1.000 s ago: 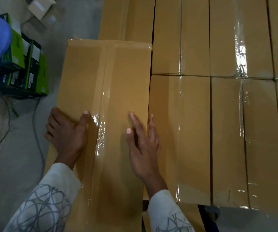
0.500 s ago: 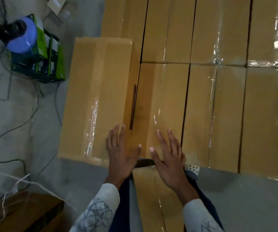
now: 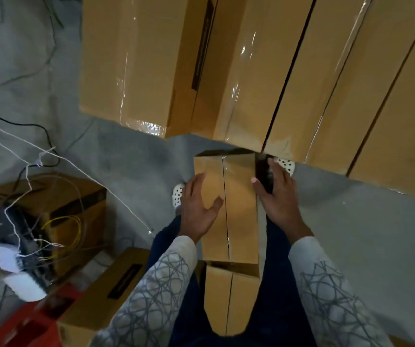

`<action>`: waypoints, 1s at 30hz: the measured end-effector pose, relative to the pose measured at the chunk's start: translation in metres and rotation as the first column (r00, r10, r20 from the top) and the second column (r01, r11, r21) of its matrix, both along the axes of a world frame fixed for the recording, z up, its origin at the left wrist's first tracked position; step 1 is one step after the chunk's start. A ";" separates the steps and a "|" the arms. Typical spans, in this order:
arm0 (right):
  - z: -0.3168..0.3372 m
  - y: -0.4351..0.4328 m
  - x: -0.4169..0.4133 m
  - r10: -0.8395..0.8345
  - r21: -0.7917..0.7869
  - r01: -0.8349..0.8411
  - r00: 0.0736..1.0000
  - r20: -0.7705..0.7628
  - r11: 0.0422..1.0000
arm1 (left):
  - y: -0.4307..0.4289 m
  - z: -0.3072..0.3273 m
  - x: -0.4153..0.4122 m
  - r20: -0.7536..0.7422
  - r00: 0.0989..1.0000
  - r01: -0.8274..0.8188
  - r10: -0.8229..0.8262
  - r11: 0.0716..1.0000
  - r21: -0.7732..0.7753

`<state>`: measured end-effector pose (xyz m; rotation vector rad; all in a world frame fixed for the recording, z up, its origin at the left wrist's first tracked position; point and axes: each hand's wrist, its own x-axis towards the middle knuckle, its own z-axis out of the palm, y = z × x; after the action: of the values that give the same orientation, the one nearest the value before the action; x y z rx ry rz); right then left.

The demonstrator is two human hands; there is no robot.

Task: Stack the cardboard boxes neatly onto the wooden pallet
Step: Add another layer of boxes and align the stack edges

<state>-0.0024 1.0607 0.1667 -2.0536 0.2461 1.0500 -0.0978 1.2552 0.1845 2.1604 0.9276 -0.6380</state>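
Stands partly complete: stacked boxes (image 3: 251, 71) already set side by side across the top of the view, wooden pallet hidden from sight. Remains to lift the next box (image 3: 239, 209), lying on the floor between the legs, and probably the spare boxes (image 3: 116, 279) at lower left. Shows left hand (image 3: 199, 206) spread and relaxed over the lid, right hand (image 3: 279, 196) straight-fingered against the right edge, neither clasping yet.

Likely a storeroom: taped cartons (image 3: 264, 71), cables (image 3: 39, 156).
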 end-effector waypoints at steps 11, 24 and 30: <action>-0.069 0.045 -0.134 -0.140 -0.160 0.144 0.990 0.037 0.977 | 0.071 -0.107 -0.120 -0.119 0.990 0.037 -0.069 0.967 -0.252; -0.270 0.019 -0.243 -0.160 -0.360 0.100 0.977 -0.140 0.927 | 0.080 -0.293 -0.226 -0.364 0.867 -0.452 0.341 0.845 -0.285; -0.329 0.005 -0.261 -0.241 -0.275 0.209 0.966 -0.090 0.939 | 0.037 -0.317 -0.226 -0.378 0.738 -0.671 0.559 0.669 -0.320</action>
<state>-0.2635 1.0655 -0.1625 -2.1324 0.7025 1.0450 -0.3242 1.2924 -0.1324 1.2459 1.4144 -0.6876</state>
